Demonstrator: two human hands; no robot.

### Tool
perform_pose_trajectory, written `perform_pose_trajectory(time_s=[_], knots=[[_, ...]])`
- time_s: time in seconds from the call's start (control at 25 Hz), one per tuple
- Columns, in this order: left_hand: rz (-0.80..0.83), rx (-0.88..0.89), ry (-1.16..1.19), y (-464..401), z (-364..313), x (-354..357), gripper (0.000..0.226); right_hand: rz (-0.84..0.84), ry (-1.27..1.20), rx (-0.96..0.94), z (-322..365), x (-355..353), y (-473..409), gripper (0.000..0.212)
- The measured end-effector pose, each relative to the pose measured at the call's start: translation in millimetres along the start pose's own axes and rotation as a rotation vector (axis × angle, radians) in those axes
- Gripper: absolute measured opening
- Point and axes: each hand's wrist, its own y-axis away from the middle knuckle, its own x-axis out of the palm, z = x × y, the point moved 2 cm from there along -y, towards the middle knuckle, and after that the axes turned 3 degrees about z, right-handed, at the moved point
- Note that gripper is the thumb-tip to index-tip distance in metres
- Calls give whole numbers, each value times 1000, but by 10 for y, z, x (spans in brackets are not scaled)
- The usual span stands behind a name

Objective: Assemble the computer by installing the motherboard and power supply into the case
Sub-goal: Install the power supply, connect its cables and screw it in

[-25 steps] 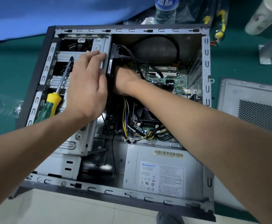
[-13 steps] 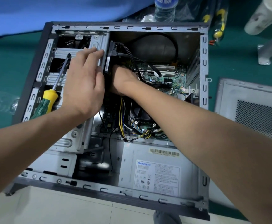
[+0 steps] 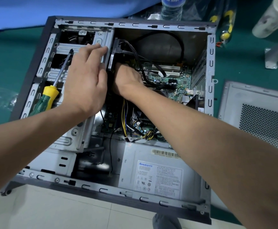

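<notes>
- Screwdriver [image 3: 49, 96], green and yellow handle, lies loose on the drive cage [image 3: 63, 80] at the left of the case [image 3: 210, 66]; neither hand touches it.
- Left hand [image 3: 85, 83]: fingers straight and together, nothing gripped, palm down over the cage, fingertips resting at its right edge. Judged to be steadying the cage.
- Right hand [image 3: 126, 80]: reaches down into the gap just right of the cage, back of hand up, fingers hidden below. Cannot tell whether it is curled round anything or what it touches; black cables [image 3: 151, 63] run close past it.
- Motherboard [image 3: 171, 78]: already lying flat on the case floor, right of the right hand and partly under the right forearm. Judged stiff but fragile; to be taken by its bare edges, never by components or slots.
- Power supply [image 3: 151, 172]: grey box, label up, seated in the near right corner of the case, under the right forearm and well apart from both hands. Judged heavy, rigid, smooth-sided; needs a grip on two opposite walls. Its yellow and black leads [image 3: 149, 134] are soft and snag easily.
- Side panel [image 3: 259, 119] lies flat on the bench, right of the case.
- Judgement: both main parts look seated; cabling step in hand.
</notes>
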Motion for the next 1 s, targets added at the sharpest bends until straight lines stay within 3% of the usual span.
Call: perform_pose_trajectory(time_s=[0.68, 1.0], knots=[[-5, 0, -4, 47, -10, 10, 51, 105, -61, 30, 18, 22, 15, 35], [-9, 6, -2, 5, -31, 1, 51, -12, -88, 62, 32, -13, -2, 34]])
